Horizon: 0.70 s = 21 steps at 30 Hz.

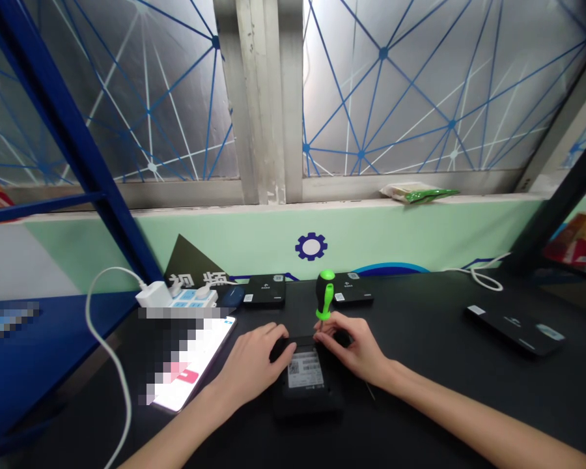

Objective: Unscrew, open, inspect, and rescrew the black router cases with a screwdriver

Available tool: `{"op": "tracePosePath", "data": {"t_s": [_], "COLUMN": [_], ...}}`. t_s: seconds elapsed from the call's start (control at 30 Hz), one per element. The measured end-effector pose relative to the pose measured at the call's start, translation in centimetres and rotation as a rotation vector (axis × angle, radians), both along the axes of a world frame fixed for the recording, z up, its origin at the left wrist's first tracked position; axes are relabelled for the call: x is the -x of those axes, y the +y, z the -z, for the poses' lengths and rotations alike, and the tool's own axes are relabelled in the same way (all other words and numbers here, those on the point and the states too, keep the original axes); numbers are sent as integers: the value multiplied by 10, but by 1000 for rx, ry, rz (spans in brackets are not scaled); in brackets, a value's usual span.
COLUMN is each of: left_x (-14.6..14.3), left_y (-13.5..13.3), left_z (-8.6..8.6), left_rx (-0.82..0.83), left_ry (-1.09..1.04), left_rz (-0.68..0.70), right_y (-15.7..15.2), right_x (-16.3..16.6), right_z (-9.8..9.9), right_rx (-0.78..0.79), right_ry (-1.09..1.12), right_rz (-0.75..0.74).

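A black device [308,398] with a white label on its upper face lies flat on the black table. My left hand [254,357] grips its far left corner, thumb on top near the label and fingers curled over the edge. Above the device's far right part, a green and black screwdriver [325,297] stands almost upright with its tip down. My right hand [354,345] pinches the thin shaft low down between thumb and fingers, below the handle. The fingers hide the screwdriver's tip, and I cannot make out a screw there.
Black boxes lie at the back left [264,290], back middle [354,288] and right [515,331]. On the left are a lit phone [200,365] and a power strip [193,298] with a white cable [122,365]. Blue [102,189] and black frame posts rise at the sides.
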<state>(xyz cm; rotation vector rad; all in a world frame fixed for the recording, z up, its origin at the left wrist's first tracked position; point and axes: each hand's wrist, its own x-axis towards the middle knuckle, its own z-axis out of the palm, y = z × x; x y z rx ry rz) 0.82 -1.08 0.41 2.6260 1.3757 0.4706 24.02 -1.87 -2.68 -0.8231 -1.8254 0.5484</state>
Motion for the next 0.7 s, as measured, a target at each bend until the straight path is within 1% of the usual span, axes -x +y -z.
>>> {"op": "tracePosePath", "data": {"t_s": [0.1, 0.23, 0.3, 0.53, 0.7], "left_x": [0, 0, 0, 1, 0], "left_y": [0, 1, 0, 1, 1], "left_z": [0, 0, 0, 2, 3], "left_rx": [4, 8, 12, 0, -4], "left_ry": [-4, 0, 3, 0, 6], "left_rz": [-3, -6, -7, -9, -10], "right_y": [-1, -3, -3, -1, -1], "right_x": [0, -2, -2, 0, 1], "right_z": [0, -2, -3, -1, 0], "right_rx": [6, -9, -15, 5, 23], "right_ry": [16, 12, 10, 15, 14], "right_rz": [-8, -71, -76, -7, 8]}}
